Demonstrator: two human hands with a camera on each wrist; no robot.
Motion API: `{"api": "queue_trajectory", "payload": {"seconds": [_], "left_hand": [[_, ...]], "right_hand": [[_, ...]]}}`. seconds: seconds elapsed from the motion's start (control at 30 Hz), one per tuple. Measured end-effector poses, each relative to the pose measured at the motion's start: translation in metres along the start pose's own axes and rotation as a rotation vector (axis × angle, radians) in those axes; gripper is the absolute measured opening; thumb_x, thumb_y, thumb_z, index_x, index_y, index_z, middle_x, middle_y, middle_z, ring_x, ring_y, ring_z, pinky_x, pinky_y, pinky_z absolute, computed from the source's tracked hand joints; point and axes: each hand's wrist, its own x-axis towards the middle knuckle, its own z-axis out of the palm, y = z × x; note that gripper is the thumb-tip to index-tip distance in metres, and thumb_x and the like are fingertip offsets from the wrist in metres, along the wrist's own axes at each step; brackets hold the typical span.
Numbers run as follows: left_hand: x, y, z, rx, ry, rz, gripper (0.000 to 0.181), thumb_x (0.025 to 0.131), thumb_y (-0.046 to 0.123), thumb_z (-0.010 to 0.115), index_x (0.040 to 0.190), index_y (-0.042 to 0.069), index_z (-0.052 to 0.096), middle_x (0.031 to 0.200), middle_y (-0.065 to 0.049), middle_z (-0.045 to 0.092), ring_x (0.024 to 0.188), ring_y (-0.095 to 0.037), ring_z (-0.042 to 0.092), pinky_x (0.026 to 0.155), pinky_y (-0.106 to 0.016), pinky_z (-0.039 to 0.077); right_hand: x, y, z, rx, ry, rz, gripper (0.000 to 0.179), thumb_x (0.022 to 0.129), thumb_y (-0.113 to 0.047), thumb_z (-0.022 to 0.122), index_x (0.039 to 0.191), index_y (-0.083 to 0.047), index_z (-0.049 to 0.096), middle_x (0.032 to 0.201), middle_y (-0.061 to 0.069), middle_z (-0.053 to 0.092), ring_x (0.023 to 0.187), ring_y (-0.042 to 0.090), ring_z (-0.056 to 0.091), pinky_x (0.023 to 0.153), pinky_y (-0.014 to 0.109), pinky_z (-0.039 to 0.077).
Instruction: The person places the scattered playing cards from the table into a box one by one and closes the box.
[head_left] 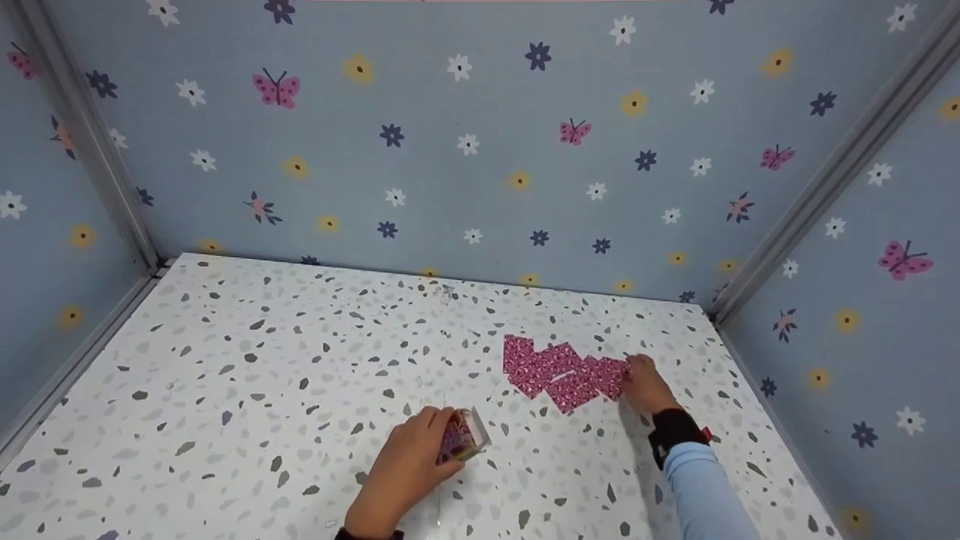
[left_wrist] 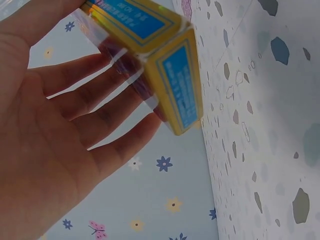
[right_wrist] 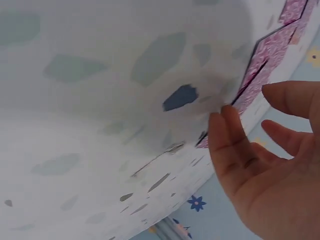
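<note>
A row of flat pink-and-white patterned cards (head_left: pixel 527 367) lies on the white bench with dark and grey speckles (head_left: pixel 225 386), forward of the person and to the right of the middle in the head view. The cards overlap and are turned at different angles, so each single card has its own direction; the long axis of the whole row, however, goes across from left to right, with its right end a little closer to the person.

The right hand (head_left: pixel 647 385) is the nearer one. It is at the right end of this row, and from its fingers (right_wrist: pixel 218 132) all the cards extend toward the left. These fingers are loosely bent, with gaps between them, and in the right wrist view they come to the edge of the cards. They seem to touch the last card, but I cannot tell if they have any hold under its edge.

The left hand (head_left: pixel 409 456) is closer to the person, to the left of the row and apart from it. Between its thumb and its fingers (left_wrist: pixel 110 115) it grips a small yellow-and-blue rectangular box with a clear side (left_wrist: pixel 182 92), raised in a tilted position. In the head view, the row is forward and to the right of this box.
</note>
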Motion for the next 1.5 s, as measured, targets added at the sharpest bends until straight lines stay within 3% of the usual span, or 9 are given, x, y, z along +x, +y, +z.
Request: {"api": "queue_trajectory", "payload": {"seconds": [0.3, 0.67, 0.83, 1.0, 1.07, 1.17, 1.23, 1.3, 1.5], "left_hand": [[0.002, 0.000, 0.003, 0.010, -0.002, 0.013, 0.063, 0.075, 0.033, 0.076, 0.124, 0.003, 0.051, 0.106, -0.008, 0.056, 0.091, -0.021, 0.057, 0.078, -0.042, 0.047], [0.003, -0.001, 0.007, 0.023, -0.004, 0.007, 0.063, 0.074, 0.034, 0.075, 0.123, 0.002, 0.052, 0.107, -0.009, 0.057, 0.090, -0.022, 0.058, 0.078, -0.042, 0.047], [0.003, -0.001, 0.008, 0.022, -0.020, 0.001, 0.063, 0.075, 0.034, 0.075, 0.124, 0.002, 0.052, 0.107, -0.008, 0.056, 0.090, -0.021, 0.057, 0.078, -0.041, 0.047], [0.002, -0.001, 0.008, 0.019, -0.038, -0.009, 0.062, 0.075, 0.034, 0.075, 0.123, 0.002, 0.052, 0.107, -0.008, 0.056, 0.090, -0.021, 0.057, 0.077, -0.041, 0.047], [0.002, -0.001, 0.008, 0.020, -0.036, -0.010, 0.062, 0.075, 0.034, 0.075, 0.123, 0.002, 0.052, 0.107, -0.008, 0.057, 0.090, -0.021, 0.058, 0.077, -0.041, 0.047], [0.001, -0.001, 0.007, 0.022, -0.034, -0.009, 0.061, 0.075, 0.034, 0.075, 0.122, 0.003, 0.053, 0.106, -0.008, 0.057, 0.090, -0.021, 0.058, 0.077, -0.042, 0.048], [0.002, -0.002, 0.007, 0.022, -0.033, -0.009, 0.061, 0.075, 0.034, 0.075, 0.122, 0.003, 0.053, 0.106, -0.008, 0.057, 0.090, -0.021, 0.058, 0.077, -0.042, 0.048], [0.002, -0.002, 0.007, 0.024, -0.033, -0.006, 0.061, 0.075, 0.034, 0.075, 0.122, 0.003, 0.053, 0.106, -0.008, 0.057, 0.090, -0.021, 0.058, 0.077, -0.042, 0.048], [0.002, -0.003, 0.009, 0.020, -0.038, -0.012, 0.060, 0.075, 0.033, 0.075, 0.122, 0.003, 0.053, 0.105, -0.007, 0.056, 0.089, -0.020, 0.058, 0.074, -0.040, 0.047]], "right_hand": [[0.011, 0.016, 0.001, -0.019, -0.128, 0.029, 0.060, 0.098, -0.013, 0.034, 0.146, 0.008, 0.005, 0.152, 0.029, 0.002, 0.140, 0.044, 0.006, 0.115, 0.052, 0.009], [0.018, 0.025, -0.005, -0.061, -0.109, 0.064, 0.062, 0.091, -0.013, 0.046, 0.141, 0.011, 0.018, 0.136, 0.039, 0.017, 0.125, 0.052, 0.035, 0.104, 0.056, 0.033], [0.017, 0.028, -0.007, 0.001, -0.148, 0.086, 0.059, 0.089, -0.014, 0.046, 0.136, 0.014, 0.024, 0.129, 0.039, 0.015, 0.122, 0.051, 0.031, 0.103, 0.058, 0.032], [0.015, 0.033, -0.005, -0.011, -0.140, 0.022, 0.059, 0.086, -0.012, 0.049, 0.134, 0.015, 0.027, 0.137, 0.037, 0.013, 0.125, 0.050, 0.033, 0.104, 0.055, 0.032], [0.015, 0.034, -0.005, -0.016, -0.124, -0.011, 0.054, 0.084, -0.009, 0.051, 0.129, 0.015, 0.032, 0.132, 0.033, 0.029, 0.115, 0.045, 0.045, 0.096, 0.050, 0.040], [0.016, 0.032, -0.005, 0.006, -0.114, -0.027, 0.040, 0.082, -0.005, 0.053, 0.116, 0.010, 0.040, 0.106, 0.023, 0.049, 0.089, 0.032, 0.053, 0.075, 0.039, 0.045], [0.015, 0.030, -0.006, 0.025, -0.112, -0.020, 0.028, 0.081, -0.004, 0.053, 0.105, 0.005, 0.042, 0.091, 0.014, 0.047, 0.075, 0.023, 0.049, 0.063, 0.032, 0.039], [0.014, 0.028, -0.007, 0.030, -0.113, -0.008, 0.023, 0.081, -0.004, 0.053, 0.099, 0.003, 0.039, 0.091, 0.014, 0.041, 0.070, 0.020, 0.047, 0.059, 0.029, 0.037], [0.009, 0.027, -0.009, 0.009, -0.142, 0.017, 0.032, 0.085, -0.010, 0.054, 0.106, 0.008, 0.038, 0.112, 0.024, 0.030, 0.082, 0.027, 0.048, 0.071, 0.035, 0.042]]}}
